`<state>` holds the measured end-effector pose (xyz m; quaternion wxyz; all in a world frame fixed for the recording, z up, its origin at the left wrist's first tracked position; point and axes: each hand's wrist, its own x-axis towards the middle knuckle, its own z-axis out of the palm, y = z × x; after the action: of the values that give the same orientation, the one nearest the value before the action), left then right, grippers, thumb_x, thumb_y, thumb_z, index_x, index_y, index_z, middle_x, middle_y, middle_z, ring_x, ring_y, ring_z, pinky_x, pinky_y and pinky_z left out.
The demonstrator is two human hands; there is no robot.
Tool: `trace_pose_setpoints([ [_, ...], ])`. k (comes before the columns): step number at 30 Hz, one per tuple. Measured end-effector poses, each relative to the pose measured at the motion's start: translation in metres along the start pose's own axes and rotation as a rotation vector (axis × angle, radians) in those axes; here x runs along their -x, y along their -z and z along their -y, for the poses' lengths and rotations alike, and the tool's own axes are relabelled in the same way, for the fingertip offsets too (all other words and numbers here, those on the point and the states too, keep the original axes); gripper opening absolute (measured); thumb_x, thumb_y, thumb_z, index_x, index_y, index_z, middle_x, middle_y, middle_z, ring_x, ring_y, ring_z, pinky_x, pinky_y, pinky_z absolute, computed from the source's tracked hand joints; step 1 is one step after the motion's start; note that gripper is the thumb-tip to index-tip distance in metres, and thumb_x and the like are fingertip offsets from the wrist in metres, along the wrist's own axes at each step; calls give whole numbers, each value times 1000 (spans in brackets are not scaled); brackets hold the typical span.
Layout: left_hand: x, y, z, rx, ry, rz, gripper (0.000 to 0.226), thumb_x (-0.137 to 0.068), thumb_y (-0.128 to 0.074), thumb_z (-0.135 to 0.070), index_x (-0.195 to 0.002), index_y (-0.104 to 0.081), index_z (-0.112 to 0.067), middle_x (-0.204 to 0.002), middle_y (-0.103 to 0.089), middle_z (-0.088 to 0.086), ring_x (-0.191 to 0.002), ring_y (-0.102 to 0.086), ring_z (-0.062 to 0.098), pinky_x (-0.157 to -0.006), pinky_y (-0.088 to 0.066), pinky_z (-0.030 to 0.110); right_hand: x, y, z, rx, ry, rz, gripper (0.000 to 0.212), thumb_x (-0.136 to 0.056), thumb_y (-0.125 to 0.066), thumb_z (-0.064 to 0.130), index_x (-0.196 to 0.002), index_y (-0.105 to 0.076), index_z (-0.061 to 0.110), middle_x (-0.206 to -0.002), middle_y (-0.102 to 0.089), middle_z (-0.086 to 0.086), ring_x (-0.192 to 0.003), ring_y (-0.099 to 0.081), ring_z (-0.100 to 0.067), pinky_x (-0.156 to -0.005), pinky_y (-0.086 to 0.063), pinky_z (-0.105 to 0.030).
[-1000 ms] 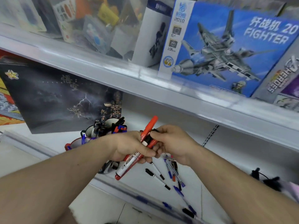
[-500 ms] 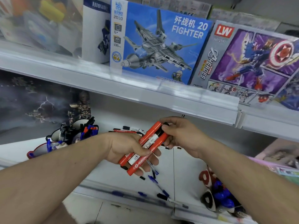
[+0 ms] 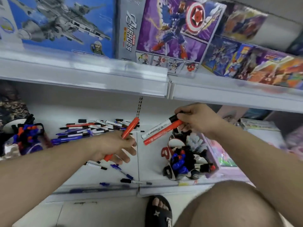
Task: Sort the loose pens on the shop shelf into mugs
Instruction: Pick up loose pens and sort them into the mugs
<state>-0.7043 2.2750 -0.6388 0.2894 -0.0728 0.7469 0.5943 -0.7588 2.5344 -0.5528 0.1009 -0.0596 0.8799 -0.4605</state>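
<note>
Red markers, right hand: two thick markers, one all red and one white-bodied with a black cap, pinched together at their cap ends by the right hand. The barrels slant down and to the left, directly above the right mug cluster; judged as a carry toward a drop into it.

Red marker, left hand: one thick red marker gripped at mid-barrel by the left hand, thumb and index closed round it, remaining fingers loosely extended. The cap end points up and away. Holding it apart from the other two suggests a separate destination or a later drop.

Loose pens: a heap lies at the back of the lower shelf, left of its centre seam; a few strays lie near the front lip. Most of the sorting appears not yet done.

Mugs, right: a cluster already filled with blue, black and red pens, right of the seam.

Mugs, left: a second cluster at the left edge, also filled.

Surroundings: toy boxes on the upper shelf; a knee and a sandalled foot below.

Change from earlier frames: all three markers were one bundle shared by both hands. The bundle is now split and the hands are well apart. The view has swung right, bringing the right mugs under the right hand.
</note>
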Motion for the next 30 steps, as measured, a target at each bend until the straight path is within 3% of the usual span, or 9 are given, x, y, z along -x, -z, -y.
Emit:
trace_pose_setpoints([
  [3,-24,-40,2,-118,-53,-137,20,-95,-60,-27,-93,-60,-7,-64,-61,2,-47,-39,14,-45,-33,24,14,47,-47,170,-26,-192,12,-95,-59,3,-98,-70,8,-75,-72,-19,-61,-67,-28,-70,-60,-42],
  [5,-40,-65,0,-58,-79,-150,21,-92,-63,-30,-81,-53,-14,-57,-45,-1,-48,-30,14,-46,-26,25,22,67,-80,332,-59,-246,14,-95,-57,4,-90,-69,10,-71,-72,-16,-57,-67,-23,-66,-60,-35],
  [7,-48,-92,-5,-12,-105,-119,23,-93,-63,-33,-81,-53,-16,-62,-37,0,-51,-27,15,-49,-25,27,26,79,-111,528,-90,-269,18,-94,-54,8,-88,-70,2,-66,-70,-6,-56,-63,-21,-57,-51,-24],
  [11,-62,-130,-5,160,-84,-103,24,-96,-56,-37,-98,-56,-14,-69,-40,2,-55,-34,16,-54,-29,31,24,85,-160,757,-131,-283,21,-96,-49,14,-94,-69,9,-86,-71,-10,-78,-61,-32,-58,-41,-29],
  [14,-65,-141,-1,382,-22,-140,15,-98,-46,-17,-104,-57,-10,-71,-46,4,-55,-39,17,-52,-34,29,17,76,-186,786,-139,-262,21,-97,-49,12,-102,-69,10,-96,-72,-11,-85,-62,-34,-63,-47,-29],
  [17,-68,-138,6,490,-34,-167,26,-97,-37,0,-105,-61,-9,-72,-51,5,-58,-43,17,-54,-39,30,5,60,-214,794,-180,-198,22,-96,-49,7,-109,-66,6,-98,-70,-18,-88,-63,-37,-66,-45,-34],
  [21,-67,-134,13,430,-55,-171,26,-98,-43,3,-108,-64,-10,-83,-58,7,-70,-51,22,-70,-49,39,-7,34,-247,867,-186,-88,15,-88,-48,-2,-90,-54,12,-85,-58,-11,-80,-58,-31,-63,-34,-29],
  [26,-68,-134,19,354,-80,-194,25,-98,-45,2,-108,-63,-14,-91,-64,7,-74,-57,22,-83,-53,42,-17,9,-276,892,-150,-33,49,-83,-49,-2,-121,-62,26,-109,-72,-1,-97,-67,-29,-79,-54,-32],
  [30,-69,-133,24,300,-91,-169,28,-99,-46,1,-111,-63,-17,-99,-68,7,-80,-62,21,-86,-56,43,-22,7,-280,889,-136,-69,47,-85,-46,-2,-122,-60,23,-106,-72,-9,-95,-67,-30,-79,-54,-34],
])
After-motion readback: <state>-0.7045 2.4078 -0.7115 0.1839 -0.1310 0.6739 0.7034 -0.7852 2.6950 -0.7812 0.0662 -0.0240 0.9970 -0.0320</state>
